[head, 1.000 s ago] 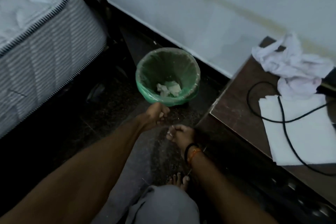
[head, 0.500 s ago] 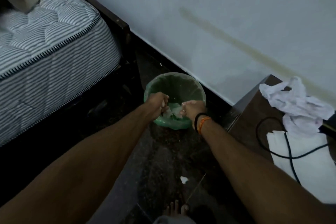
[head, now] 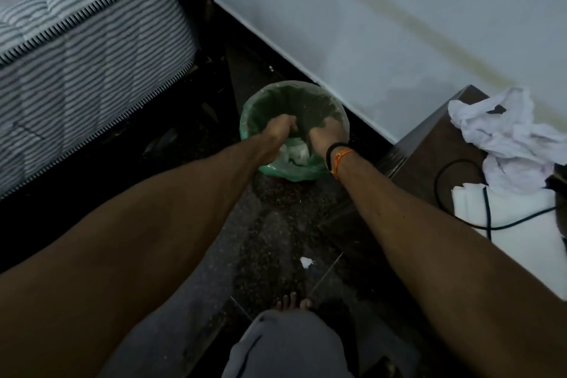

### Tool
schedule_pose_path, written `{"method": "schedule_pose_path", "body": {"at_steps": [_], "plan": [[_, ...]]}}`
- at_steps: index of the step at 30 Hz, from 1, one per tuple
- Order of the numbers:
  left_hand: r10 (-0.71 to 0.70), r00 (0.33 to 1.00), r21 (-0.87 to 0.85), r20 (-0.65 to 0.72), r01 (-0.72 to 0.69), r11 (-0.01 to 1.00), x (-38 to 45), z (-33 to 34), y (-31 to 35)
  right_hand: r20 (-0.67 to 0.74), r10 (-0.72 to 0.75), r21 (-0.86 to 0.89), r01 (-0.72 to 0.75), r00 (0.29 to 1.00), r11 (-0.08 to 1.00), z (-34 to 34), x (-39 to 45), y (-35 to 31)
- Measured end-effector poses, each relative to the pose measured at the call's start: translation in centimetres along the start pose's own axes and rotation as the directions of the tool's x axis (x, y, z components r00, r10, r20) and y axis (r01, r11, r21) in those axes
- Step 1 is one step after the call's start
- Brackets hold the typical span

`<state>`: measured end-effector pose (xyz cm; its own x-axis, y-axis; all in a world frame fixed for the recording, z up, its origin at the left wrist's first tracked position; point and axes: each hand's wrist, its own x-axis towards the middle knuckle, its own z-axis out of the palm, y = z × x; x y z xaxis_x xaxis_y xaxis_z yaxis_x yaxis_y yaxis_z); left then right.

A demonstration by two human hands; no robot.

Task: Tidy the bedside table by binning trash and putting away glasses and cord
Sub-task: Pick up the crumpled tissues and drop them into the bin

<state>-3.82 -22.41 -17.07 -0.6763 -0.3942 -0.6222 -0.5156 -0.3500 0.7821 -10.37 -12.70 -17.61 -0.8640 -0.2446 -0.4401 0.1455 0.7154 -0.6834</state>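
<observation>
Head view shows both hands now deeper over the green-lined bin (head: 264, 169) than half a second ago: left hand (head: 280, 129) curled shut, right hand (head: 325, 135) closure unclear. Crumpled tissue (head: 296, 154) lies inside; black cord (head: 487, 212) remains on the bench (head: 429, 144).

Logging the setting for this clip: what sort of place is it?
Most likely a bedroom: a striped mattress on a dark frame, a bedside table with a black cord, and a lined green bin by the wall.
</observation>
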Motion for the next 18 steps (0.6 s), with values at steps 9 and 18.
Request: {"method": "schedule_pose_path", "body": {"at_steps": [9, 18], "plan": [[0.666, 0.745, 0.750, -0.020, -0.429, 0.503, -1.3, -1.1, -4.0, -0.189, -0.647, -0.267, 0.595, 0.739, 0.758, 2.8, -8.9, 5.4], [0.258, 0.934, 0.842, 0.245, -0.337, 0.422, -3.3, -3.3, -18.2, 0.272, -0.103, -0.528, 0.238, 0.957, 0.815, 7.6, -9.8, 21.9]]}}
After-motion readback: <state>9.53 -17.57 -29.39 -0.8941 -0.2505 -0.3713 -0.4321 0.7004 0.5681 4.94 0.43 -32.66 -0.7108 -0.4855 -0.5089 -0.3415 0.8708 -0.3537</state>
